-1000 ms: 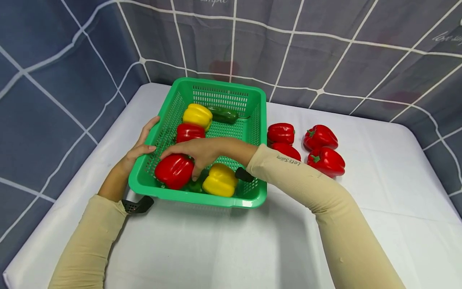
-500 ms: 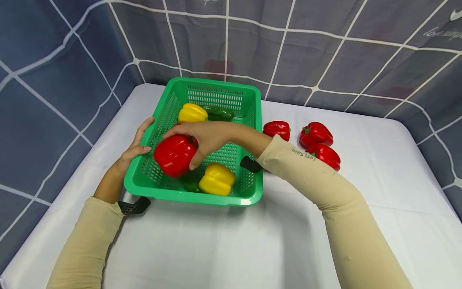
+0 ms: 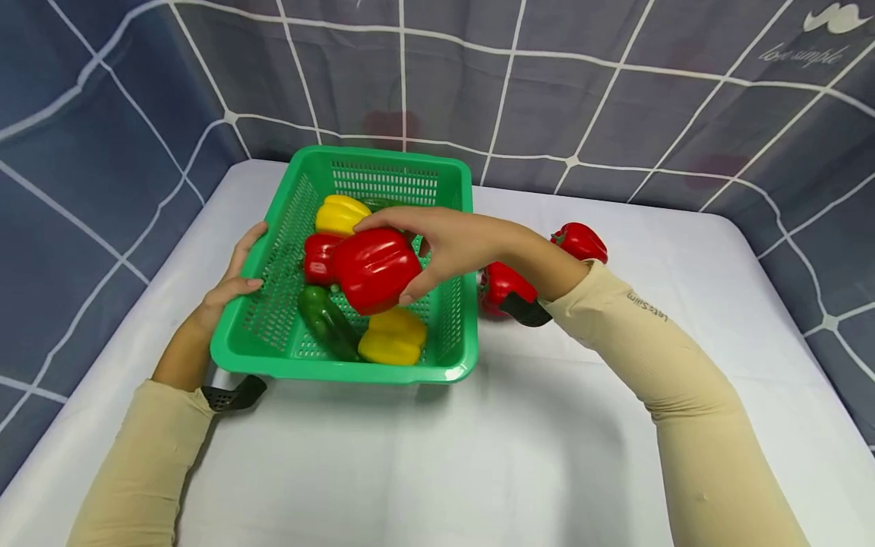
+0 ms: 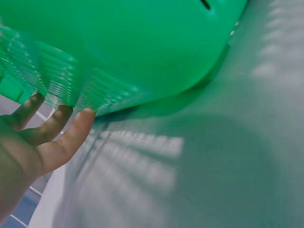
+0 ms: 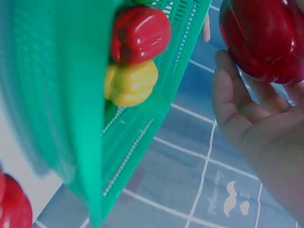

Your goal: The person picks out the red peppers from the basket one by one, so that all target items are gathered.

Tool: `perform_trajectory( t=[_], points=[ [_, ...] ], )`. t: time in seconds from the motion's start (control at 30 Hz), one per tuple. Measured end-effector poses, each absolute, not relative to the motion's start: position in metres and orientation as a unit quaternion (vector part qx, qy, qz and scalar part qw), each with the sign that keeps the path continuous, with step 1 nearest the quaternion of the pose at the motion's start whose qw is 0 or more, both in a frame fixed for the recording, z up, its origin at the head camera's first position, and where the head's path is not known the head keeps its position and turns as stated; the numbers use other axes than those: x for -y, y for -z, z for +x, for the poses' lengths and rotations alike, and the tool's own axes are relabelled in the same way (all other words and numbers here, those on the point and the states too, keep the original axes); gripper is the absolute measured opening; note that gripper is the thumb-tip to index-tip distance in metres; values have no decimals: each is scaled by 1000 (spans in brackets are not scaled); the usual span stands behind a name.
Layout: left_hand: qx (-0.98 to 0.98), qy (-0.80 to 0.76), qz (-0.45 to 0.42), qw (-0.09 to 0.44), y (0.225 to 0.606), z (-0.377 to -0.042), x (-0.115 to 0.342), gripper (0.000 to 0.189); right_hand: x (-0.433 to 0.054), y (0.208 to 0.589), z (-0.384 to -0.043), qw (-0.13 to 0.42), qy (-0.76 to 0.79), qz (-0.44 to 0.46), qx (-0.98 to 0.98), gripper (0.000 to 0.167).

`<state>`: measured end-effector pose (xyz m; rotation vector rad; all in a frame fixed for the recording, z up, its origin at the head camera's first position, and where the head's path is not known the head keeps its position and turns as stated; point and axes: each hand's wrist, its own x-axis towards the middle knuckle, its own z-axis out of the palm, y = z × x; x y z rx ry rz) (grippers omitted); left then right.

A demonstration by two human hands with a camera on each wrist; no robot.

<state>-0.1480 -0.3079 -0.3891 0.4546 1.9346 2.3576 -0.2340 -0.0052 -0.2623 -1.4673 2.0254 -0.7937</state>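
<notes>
In the head view, my right hand [image 3: 465, 239] holds a large red bell pepper [image 3: 377, 270] above the green plastic basket [image 3: 335, 370], thumb on its near side and fingers on its far side. The right wrist view shows this bell pepper [image 5: 263, 40] against the fingers, raised over the basket. My left hand [image 3: 222, 292] rests against the basket's left side from outside. Its fingertips touch the slotted wall in the left wrist view. Inside the basket lie another red bell pepper [image 3: 318, 258], two yellow bell peppers [image 3: 393, 336] and a dark green cucumber-like vegetable [image 3: 326, 320].
To the right of the basket, red bell peppers [image 3: 581, 241] lie on the white-covered table [image 3: 478, 456], partly hidden behind the right forearm. Another long green vegetable [image 3: 380, 203] lies at the basket's back. A dark checked curtain [image 3: 451, 91] hangs behind the table.
My right hand has lifted the red bell pepper from the basket's near left and carried it up and rightward. The green vegetable beneath now shows. My left hand stays at the basket's side.
</notes>
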Motion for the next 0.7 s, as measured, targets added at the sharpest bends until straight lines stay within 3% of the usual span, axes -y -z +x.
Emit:
perform_trajectory(
  t=[0.7],
  points=[
    [-618, -767, 170, 33, 390, -147, 307, 74, -55, 274, -226, 242, 326, -476, -780, 80]
  ],
)
